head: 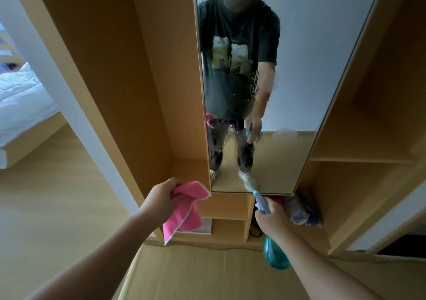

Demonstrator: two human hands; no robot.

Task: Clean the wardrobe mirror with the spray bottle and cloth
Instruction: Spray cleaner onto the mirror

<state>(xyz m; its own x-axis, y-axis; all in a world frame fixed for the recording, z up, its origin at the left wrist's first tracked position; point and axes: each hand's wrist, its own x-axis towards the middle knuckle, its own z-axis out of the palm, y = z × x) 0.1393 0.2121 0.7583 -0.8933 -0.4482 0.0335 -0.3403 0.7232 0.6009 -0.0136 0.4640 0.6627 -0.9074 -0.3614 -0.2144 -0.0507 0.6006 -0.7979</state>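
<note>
A tall wardrobe mirror (299, 73) stands in front of me, set in a light wooden wardrobe. Wet spray droplets cover its left and middle part, and a mist patch sits near its bottom edge. My left hand (161, 198) grips a pink cloth (184, 212) that hangs down, just left of the mirror's lower corner. My right hand (272, 216) holds a teal spray bottle (275, 253) with a light blue nozzle (261, 201) pointed at the mirror's bottom edge. The mirror reflects a person holding both items.
Open wooden shelves (359, 159) flank the mirror on the right, and small cubbies (228, 228) sit below it. Bundled fabric (302, 212) lies on a low shelf. A bed with white bedding (20, 101) shows through a doorway at left. The floor (207, 274) is light wood.
</note>
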